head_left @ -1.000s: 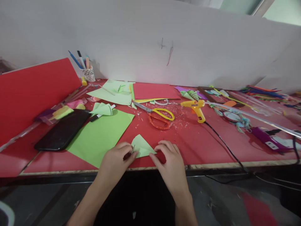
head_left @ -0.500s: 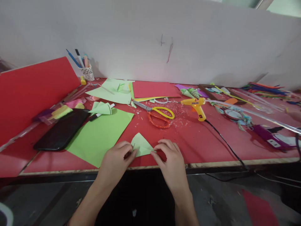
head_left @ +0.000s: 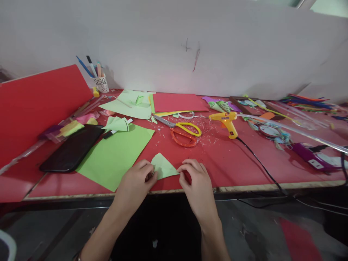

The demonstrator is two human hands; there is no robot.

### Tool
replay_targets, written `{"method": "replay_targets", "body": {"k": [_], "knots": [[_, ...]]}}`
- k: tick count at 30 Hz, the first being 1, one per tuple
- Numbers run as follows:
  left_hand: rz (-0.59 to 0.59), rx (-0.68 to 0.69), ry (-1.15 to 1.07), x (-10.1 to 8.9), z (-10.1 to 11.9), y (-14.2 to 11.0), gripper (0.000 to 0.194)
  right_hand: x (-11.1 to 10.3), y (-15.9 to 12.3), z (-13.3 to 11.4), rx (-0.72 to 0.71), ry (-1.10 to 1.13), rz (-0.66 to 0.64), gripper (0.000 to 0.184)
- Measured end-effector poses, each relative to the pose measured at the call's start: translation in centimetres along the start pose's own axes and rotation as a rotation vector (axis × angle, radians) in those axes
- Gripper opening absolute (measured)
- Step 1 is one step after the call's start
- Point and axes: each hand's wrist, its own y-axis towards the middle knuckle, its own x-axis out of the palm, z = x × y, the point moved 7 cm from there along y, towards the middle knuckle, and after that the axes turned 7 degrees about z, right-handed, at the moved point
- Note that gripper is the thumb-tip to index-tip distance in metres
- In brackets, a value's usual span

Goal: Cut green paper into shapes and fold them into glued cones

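A small pale green piece of paper [head_left: 163, 166], roughly triangular, is at the table's front edge between my hands. My left hand [head_left: 138, 179] pinches its left side between thumb and fingers. At the right corner, the thumb and fingertips of my right hand [head_left: 195, 177] close on the paper. Beyond it lie scissors [head_left: 187, 134] with one yellow and one red-orange handle, blades toward the upper left. A bright green sheet [head_left: 116, 156] lies flat left of my left hand, with a rolled pale green paper cone [head_left: 118, 124] and a black-and-white marker [head_left: 110, 134] at its far end.
Right of the scissors rests a yellow glue gun [head_left: 227, 121], its black cord running over the front edge. A black phone [head_left: 73, 150] lies at left. Red paper [head_left: 179, 102] and a pen cup [head_left: 101, 84] stand near the wall. A purple power strip [head_left: 312, 157] is at right.
The right corner of the pale green paper has risen slightly, with my right fingers now closed on it. My left hand keeps its pinch. The view has tilted down a little.
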Motion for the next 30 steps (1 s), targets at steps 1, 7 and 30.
{"method": "replay_targets", "body": {"k": [1,7,30], "knots": [[0.004,0.003,-0.004,0.0,0.0,0.0,0.025,0.0,0.0,0.1,-0.004,0.000,-0.001,0.019],[0.035,0.025,-0.021,-0.1,-0.1,-0.1,0.025,-0.5,-1.2,-0.5,-0.166,0.001,0.183,0.027],[0.186,0.532,0.336,-1.3,2.8,-4.5,0.030,1.7,-3.0,-3.0,-0.333,-0.133,-0.012,0.026]]}}
